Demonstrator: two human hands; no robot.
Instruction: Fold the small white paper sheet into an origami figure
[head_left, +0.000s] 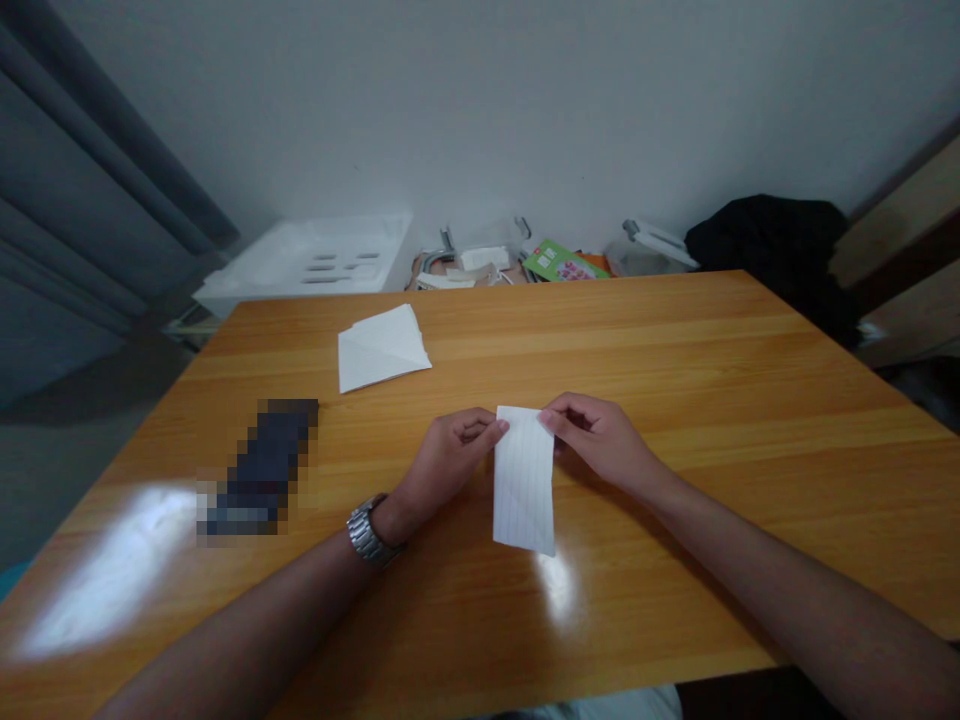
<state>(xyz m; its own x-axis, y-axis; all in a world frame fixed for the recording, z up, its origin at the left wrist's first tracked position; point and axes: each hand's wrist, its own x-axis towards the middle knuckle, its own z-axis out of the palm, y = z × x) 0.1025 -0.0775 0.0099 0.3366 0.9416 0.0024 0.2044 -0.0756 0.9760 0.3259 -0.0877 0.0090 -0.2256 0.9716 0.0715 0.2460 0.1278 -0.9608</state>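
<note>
Work surface: wooden table (675,350), glossy, orange-brown with lengthwise grain; bright reflections at its left side and near its front edge. Behind it, a plain pale wall (495,110). Grey curtain (82,170) hangs at far left. Beyond the table's back edge, left to right: white plastic tray (300,245) with slots, assorted small items partly hidden by the edge, green booklet (562,262) with pink flowers on its cover, and a black cloth-like heap (772,235) at right. On the table, back left of centre: white paper sheets (382,345), overlapping, lying flat. Nearer the left side: a dark oblong object (266,465), pixelated, identity not determinable. Lined paper strip (523,480): between the two hands, in front of the person, near the table's middle; long side runs toward the person, ruled lines along its length. Left hand (454,455): closed in a pinch, thumb on top, at the strip's far left corner; metal-band watch (369,532) on that wrist. Right hand (600,440): likewise pinching, thumb on top, at the far right corner. Near end of the strip is free of both hands; whether it touches the table cannot be told. White sheets well apart from both hands.
</note>
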